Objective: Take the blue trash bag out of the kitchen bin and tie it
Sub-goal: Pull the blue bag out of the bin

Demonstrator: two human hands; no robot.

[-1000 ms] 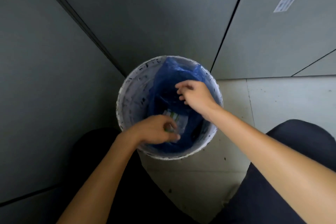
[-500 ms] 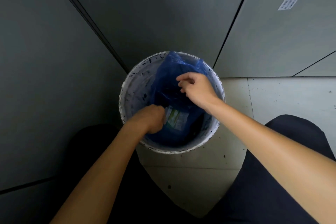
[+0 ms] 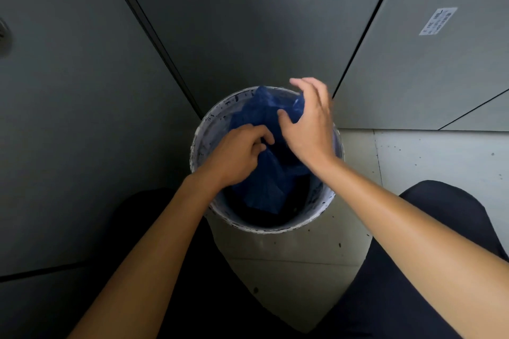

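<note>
A round white bin (image 3: 202, 129), scuffed with black marks, stands on the floor in a corner between grey cabinet doors. A blue trash bag (image 3: 264, 184) lies crumpled inside it, bunched toward the middle. My left hand (image 3: 237, 154) is over the bin's left half, its fingers curled round a fold of the blue plastic. My right hand (image 3: 308, 124) hovers over the bin's far right rim with fingers spread and loose, its thumb near the bag's upper edge; it grips nothing that I can see. The bag's contents are hidden under the folds.
Grey cabinet doors (image 3: 248, 22) rise close behind and left of the bin. A white label (image 3: 438, 20) sits on the right door. Pale speckled floor tiles (image 3: 429, 157) spread to the right. My dark-trousered knees (image 3: 399, 270) flank the bin.
My left hand has pulled the near side of the bag up and inward, covering the printed packet seen before. My right hand has let go of the fold and opened, rising toward the far rim.
</note>
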